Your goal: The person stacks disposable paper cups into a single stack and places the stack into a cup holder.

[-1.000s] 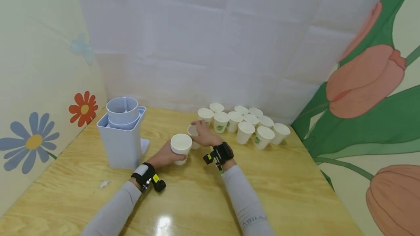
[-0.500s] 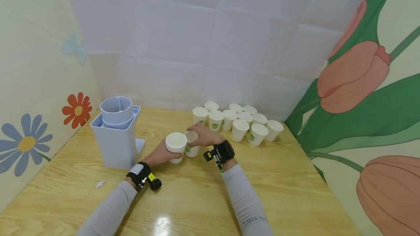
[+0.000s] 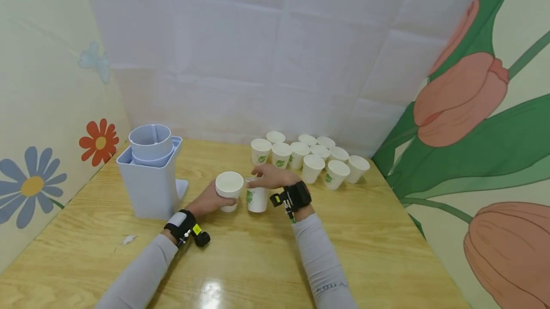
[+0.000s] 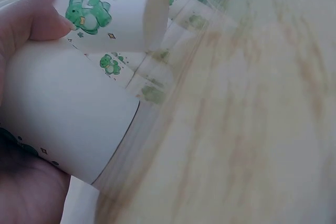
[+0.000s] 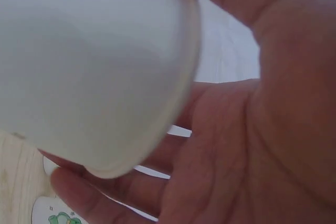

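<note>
My left hand (image 3: 208,200) grips white paper cups nested in a stack (image 3: 229,186), upright, mouth up, at the middle of the table. In the left wrist view, the thumb lies along the plain white side of that stack (image 4: 73,103). Just to its right, my right hand (image 3: 275,176) pinches another paper cup (image 3: 257,199) near its rim from above. A green cartoon print shows on this single cup (image 4: 113,14) in the left wrist view. In the right wrist view, the fingers run round the cup (image 5: 89,61) at its rim.
Several more upright paper cups (image 3: 312,168) stand grouped at the back right of the wooden table (image 3: 240,266). A light blue square bin (image 3: 148,192) with a round blue container (image 3: 151,143) in it stands at left. A white cloth backdrop hangs behind.
My right hand has drawn one paper cup away from the group, toward me and beside the left hand's stack. The left hand keeps its grip almost in place. The head view has shifted slightly.
</note>
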A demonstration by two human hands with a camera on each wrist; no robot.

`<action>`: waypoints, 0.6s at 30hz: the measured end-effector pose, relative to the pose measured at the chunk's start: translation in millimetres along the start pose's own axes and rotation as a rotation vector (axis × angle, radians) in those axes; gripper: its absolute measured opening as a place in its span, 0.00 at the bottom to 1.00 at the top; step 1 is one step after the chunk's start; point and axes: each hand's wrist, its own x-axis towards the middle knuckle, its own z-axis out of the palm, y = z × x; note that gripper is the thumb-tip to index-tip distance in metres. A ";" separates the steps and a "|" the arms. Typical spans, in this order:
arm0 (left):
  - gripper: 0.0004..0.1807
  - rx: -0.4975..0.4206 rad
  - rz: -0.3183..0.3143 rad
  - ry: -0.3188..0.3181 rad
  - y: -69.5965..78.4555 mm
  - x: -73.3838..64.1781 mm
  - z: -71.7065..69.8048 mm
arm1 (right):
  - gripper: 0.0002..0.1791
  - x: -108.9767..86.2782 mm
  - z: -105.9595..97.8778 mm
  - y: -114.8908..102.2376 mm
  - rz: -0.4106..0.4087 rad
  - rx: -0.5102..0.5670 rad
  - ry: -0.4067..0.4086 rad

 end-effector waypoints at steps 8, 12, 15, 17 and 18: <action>0.38 0.006 -0.019 0.002 -1.3 0.8 -0.3 | 0.37 -7.3 -8.1 6.5 0.003 0.017 0.006; 0.38 0.002 -0.015 -0.006 0.8 1.0 -0.6 | 0.37 -11.4 -11.6 9.3 0.004 0.038 0.036; 0.38 -0.001 -0.018 -0.009 3.2 0.2 -0.9 | 0.36 -13.9 -14.3 9.6 -0.008 0.038 0.074; 0.38 -0.003 -0.021 -0.008 3.6 -0.2 -0.5 | 0.35 -15.7 -16.4 8.8 -0.020 0.045 0.096; 0.38 -0.004 -0.020 -0.008 3.3 -0.3 -0.6 | 0.35 -16.4 -16.9 8.9 -0.027 0.050 0.108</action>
